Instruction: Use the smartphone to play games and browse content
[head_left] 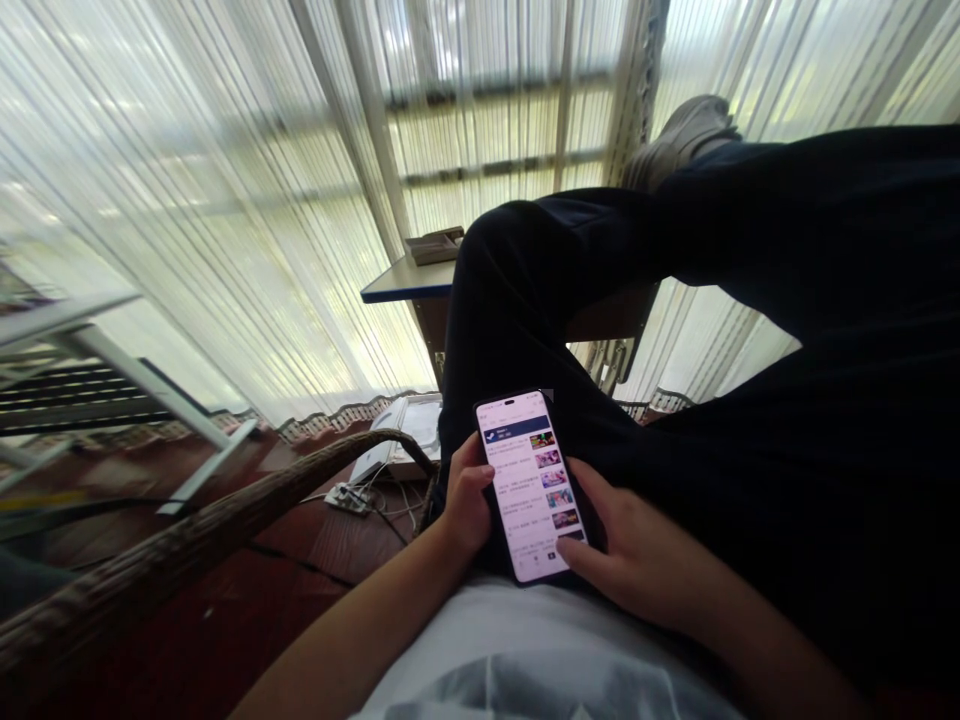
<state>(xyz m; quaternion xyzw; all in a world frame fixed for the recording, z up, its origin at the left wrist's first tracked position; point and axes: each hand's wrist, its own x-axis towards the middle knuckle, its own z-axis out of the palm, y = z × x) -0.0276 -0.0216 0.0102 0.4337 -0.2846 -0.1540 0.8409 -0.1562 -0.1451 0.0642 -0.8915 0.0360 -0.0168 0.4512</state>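
Gripping the phone point(531, 486), left hand point(466, 500) fingers curl closed around its edge, right hand point(637, 560) fingers likewise.

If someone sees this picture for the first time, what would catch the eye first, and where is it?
Most likely the lit phone, low in the middle: the left hand grips its left edge and the right hand supports its right side. Behind it, dark-trousered crossed legs fill the right half, ending in a pale shoe at the top. Bright sheer curtains span the background.
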